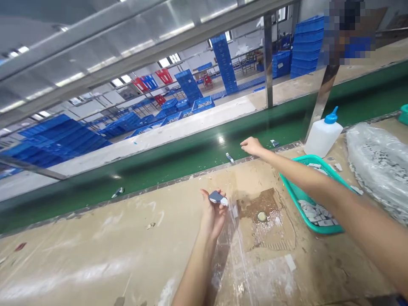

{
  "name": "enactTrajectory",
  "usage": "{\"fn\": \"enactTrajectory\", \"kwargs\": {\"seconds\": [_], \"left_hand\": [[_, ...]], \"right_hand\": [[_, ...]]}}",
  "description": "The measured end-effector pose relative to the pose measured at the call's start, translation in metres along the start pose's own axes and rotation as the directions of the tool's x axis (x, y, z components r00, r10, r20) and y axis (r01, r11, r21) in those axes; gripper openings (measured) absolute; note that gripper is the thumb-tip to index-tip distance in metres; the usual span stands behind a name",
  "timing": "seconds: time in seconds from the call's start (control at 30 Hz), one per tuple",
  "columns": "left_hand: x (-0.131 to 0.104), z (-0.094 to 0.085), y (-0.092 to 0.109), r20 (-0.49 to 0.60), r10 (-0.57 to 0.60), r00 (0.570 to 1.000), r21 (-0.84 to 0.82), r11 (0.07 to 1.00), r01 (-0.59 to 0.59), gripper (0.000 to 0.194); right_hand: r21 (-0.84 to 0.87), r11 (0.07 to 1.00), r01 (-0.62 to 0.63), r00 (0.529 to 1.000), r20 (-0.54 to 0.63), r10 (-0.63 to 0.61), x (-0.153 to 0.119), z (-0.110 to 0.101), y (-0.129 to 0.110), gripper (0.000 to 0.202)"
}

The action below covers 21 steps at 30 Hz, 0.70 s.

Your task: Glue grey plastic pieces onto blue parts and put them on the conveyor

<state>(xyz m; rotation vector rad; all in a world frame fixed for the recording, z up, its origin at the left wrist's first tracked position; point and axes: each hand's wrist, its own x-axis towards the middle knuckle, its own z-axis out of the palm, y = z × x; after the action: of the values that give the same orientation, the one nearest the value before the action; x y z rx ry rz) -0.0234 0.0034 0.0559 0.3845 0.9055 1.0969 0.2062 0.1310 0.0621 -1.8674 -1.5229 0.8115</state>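
Note:
My left hand [213, 219] is raised above the table, palm up, its fingers closed around a small flat part [217, 196] with a dark blue-grey face and a white end. My right hand [251, 146] reaches over the near edge of the green conveyor belt [181, 159]. Its fingers are drawn together, and nothing shows at their tips. Similar dark and white parts lie on the belt: one [229, 157] just left of my right hand, one [274, 143] to its right, and another [117, 192] farther left.
A teal basket [315, 229] holding flat pale pieces stands under my right forearm. Behind it are a white squeeze bottle [322, 138] with a blue cap and a clear plastic bag [376, 161] of small pieces. A round pale knob [262, 216] sits on a stained board. Metal posts [268, 63] rise beyond the belt.

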Motion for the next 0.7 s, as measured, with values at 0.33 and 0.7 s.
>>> {"fn": "enactTrajectory", "kwargs": {"seconds": [0.33, 0.7], "left_hand": [[0.006, 0.014, -0.021, 0.166, -0.068, 0.984, 0.106, 0.993, 0.051, 0.025], [0.006, -0.008, -0.035, 0.267, -0.139, 0.954, 0.173, 0.980, 0.094, 0.032]], "right_hand": [[-0.477, 0.869, 0.132, 0.987, 0.144, -0.071, -0.123, -0.109, 0.078, 0.023], [-0.669, 0.706, 0.234, 0.960, 0.275, -0.058, -0.153, -0.102, 0.137, 0.028]]}}
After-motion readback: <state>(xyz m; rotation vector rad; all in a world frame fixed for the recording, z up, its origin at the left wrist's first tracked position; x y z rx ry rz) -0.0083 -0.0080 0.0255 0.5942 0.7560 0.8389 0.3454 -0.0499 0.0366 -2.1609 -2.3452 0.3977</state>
